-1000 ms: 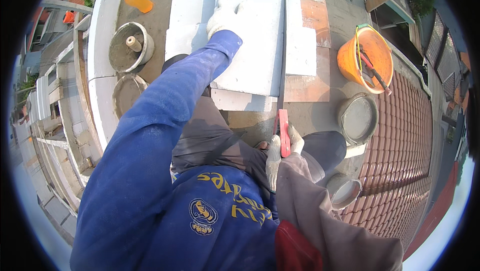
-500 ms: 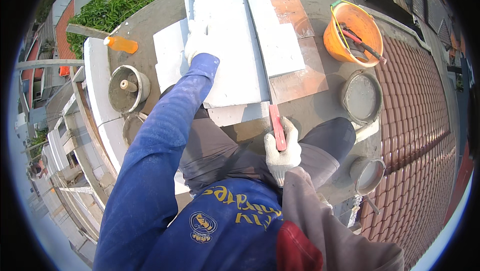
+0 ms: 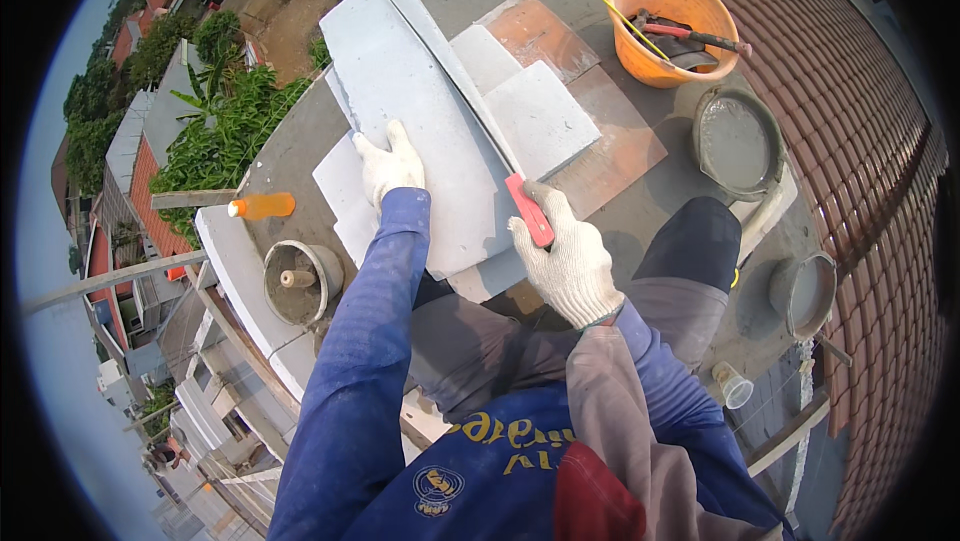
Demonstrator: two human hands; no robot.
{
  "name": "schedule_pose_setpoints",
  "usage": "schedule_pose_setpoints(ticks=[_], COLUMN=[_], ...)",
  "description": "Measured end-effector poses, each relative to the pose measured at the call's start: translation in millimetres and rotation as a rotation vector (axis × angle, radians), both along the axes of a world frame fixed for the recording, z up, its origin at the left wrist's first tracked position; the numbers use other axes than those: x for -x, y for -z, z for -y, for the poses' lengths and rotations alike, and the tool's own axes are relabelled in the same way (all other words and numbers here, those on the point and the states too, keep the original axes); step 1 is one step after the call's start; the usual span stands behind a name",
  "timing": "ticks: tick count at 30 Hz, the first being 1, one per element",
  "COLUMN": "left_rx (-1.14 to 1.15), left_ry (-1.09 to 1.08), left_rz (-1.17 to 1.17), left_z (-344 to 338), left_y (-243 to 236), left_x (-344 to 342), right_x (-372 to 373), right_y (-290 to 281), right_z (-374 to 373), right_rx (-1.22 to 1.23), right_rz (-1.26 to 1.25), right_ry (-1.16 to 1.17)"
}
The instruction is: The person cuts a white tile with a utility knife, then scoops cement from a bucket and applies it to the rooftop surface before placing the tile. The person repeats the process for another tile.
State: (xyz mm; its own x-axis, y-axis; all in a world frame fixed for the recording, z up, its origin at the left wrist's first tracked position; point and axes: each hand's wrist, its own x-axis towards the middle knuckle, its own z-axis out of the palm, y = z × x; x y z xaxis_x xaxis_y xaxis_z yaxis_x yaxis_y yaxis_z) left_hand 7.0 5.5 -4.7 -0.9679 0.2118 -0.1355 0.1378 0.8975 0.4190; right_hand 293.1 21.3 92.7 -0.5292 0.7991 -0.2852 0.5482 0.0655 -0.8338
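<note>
A long white board lies across stacked white sheets and terracotta-toned tiles. My left hand, in a white knit glove, rests on the board's left half with fingers spread. My right hand, also gloved, grips the red handle of a long thin tool whose blade runs up along the board's right side. My crossed legs are just below the stack.
An orange bucket with tools is at back right. Grey mortar pails stand right and left. An orange bottle is left. A clear cup is lower right. Tiled roofs, timber railings and greenery surround the raised concrete surface.
The view has turned, so the board now slants up-left. My right hand has moved up and forward with the red-handled tool. My left hand remains on the board, fingers spread.
</note>
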Motion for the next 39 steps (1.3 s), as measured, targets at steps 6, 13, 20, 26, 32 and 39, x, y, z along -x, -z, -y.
schedule_pose_setpoints(ticks=[6,13,20,26,32,39], left_rx=[-0.072,-0.043,-0.036,-0.072,-0.045,-0.080], left_ry=[-0.047,-0.016,-0.016,-0.012,0.020,-0.031], left_rz=[-0.022,-0.014,-0.026,-0.038,-0.023,-0.024], left_z=[13.1,13.6,6.6,15.9,-1.8,11.4], left_y=[9.9,0.0,12.6,10.6,8.0,8.5], left_x=[13.7,6.0,6.9,12.7,1.7,9.4], right_x=[-20.8,-70.9,65.6,-98.1,43.3,-37.2], right_y=[-16.6,-21.8,-10.7,-42.2,0.3,-33.8], right_z=[20.7,47.9,-46.0,66.3,-31.2,28.7], right_rx=[0.089,-0.055,-0.149,-0.060,-0.195,0.017], right_rz=[0.023,0.010,0.029,0.066,0.034,0.068], right_ry=[-0.049,-0.068,-0.092,-0.079,-0.047,-0.083])
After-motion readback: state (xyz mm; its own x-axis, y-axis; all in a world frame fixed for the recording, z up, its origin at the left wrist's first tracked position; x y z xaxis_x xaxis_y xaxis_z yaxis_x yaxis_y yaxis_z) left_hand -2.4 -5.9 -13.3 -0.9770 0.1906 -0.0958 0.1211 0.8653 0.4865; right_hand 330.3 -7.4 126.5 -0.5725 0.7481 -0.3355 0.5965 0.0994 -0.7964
